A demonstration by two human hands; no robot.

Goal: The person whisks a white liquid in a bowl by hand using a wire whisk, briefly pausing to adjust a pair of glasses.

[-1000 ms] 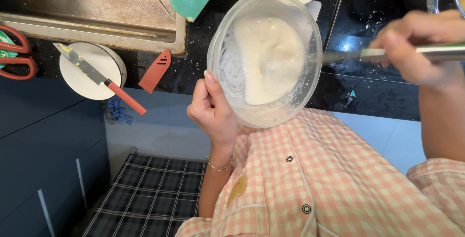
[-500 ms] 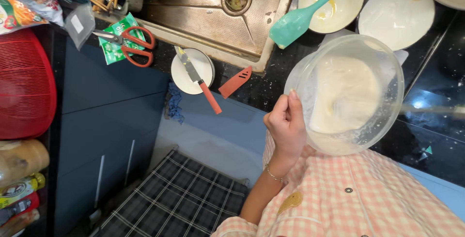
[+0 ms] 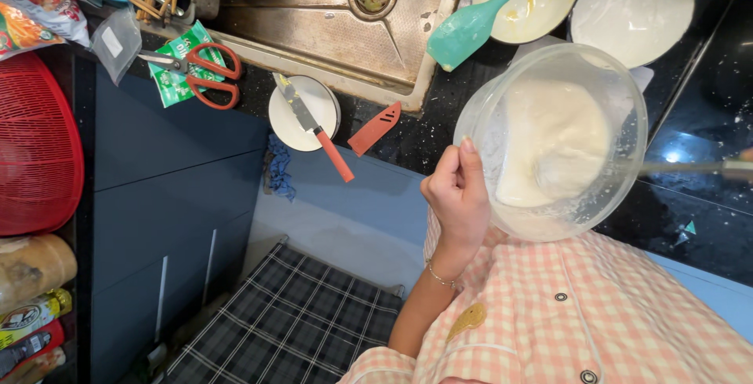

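Clear bowl (image 3: 627, 101), up off the black counter (image 3: 706, 117) and tipped toward the camera, just right of the sink (image 3: 314, 31) and nearer the body than its front edge. Holds a pale, thick batter (image 3: 553, 137), pooled on the low side, with thin smears across the rest of the inner wall. Gripped at the rim on the side facing the sink by the left hand (image 3: 459, 200): thumb and fingers closed firmly on the edge, wrist bent, weight of the bowl carried there. Entered from the side away from the sink by a metal utensil handle (image 3: 682, 167), its working end buried in the batter and not to be made out. Right hand (image 3: 745, 154) only a sliver at the frame edge, far right of the sink, at the end of that handle; closure around it cannot be told. Judging by the look alone: mixing well advanced, with an even colour, a smooth surface, no dry powder and no plain lumps; utensil not yet withdrawn, batter not yet out of the bowl, wall smears not scraped down. Just right of the sink's far corner, a teal spatula (image 3: 471, 27) resting in a cream bowl (image 3: 541, 23) with yellowish traces, and further right a white plate (image 3: 631, 11). At the sink's front edge, a small white dish (image 3: 292, 134) bearing a red-handled knife (image 3: 314, 125), with a red knife sheath (image 3: 375, 127) just beside. Left of the sink's front corner, red-handled scissors (image 3: 205, 74).
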